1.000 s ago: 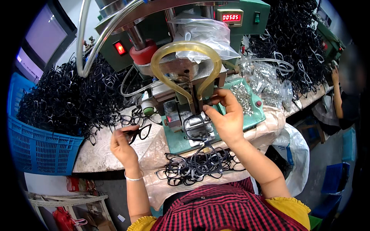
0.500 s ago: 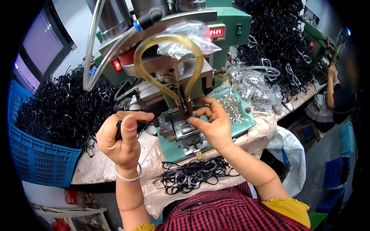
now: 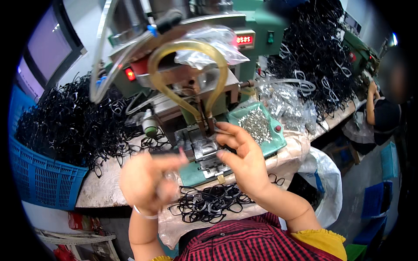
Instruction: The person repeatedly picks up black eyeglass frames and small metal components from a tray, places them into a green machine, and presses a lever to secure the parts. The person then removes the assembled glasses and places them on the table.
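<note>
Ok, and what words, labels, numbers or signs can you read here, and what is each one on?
Rectangular pale-framed display on the green metal machine: glowing red digits, which I won't copy out.
Glowing red switch: any marking is too blurred to read.
Small green rocker switch: any marking is too small to read.
I can make out no other text.

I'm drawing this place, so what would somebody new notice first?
Probably the thick yellow hose looping in the middle, above the metal fixture where the right hand is. Next comes the huge heap of dark glasses frames on the left, by the blue crate. The glowing red display near the top, on the green machine, stands out too.
</note>
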### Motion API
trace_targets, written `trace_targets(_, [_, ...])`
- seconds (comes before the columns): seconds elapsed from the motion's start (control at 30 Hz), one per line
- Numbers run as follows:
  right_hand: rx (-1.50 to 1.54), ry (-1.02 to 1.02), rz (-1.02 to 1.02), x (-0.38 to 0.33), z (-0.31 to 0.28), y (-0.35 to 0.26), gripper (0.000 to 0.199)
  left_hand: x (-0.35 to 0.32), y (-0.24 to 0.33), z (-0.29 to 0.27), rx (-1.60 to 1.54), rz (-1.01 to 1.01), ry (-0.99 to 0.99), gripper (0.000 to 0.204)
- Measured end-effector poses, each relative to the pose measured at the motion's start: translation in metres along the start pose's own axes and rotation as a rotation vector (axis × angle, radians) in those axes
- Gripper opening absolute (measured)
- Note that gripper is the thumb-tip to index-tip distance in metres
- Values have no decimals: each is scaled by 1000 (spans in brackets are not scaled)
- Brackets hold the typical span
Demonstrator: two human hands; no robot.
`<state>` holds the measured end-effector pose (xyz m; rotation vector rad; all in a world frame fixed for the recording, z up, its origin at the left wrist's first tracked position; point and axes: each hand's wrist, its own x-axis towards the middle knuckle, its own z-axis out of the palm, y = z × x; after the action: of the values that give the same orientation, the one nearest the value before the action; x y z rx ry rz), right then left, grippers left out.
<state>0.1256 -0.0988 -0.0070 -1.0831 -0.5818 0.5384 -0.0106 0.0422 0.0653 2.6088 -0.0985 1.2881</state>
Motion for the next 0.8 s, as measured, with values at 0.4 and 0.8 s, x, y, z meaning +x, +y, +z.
trace_targets(0.4, [-1471, 423, -354, 50, -175, 122, 6, -20, 11, 73, -35, 455, -237, 50])
trace_targets(0.8, [-1652, 0, -797, 81, -135, 103, 12, -20, 28, 67, -67, 385, -255, 51])
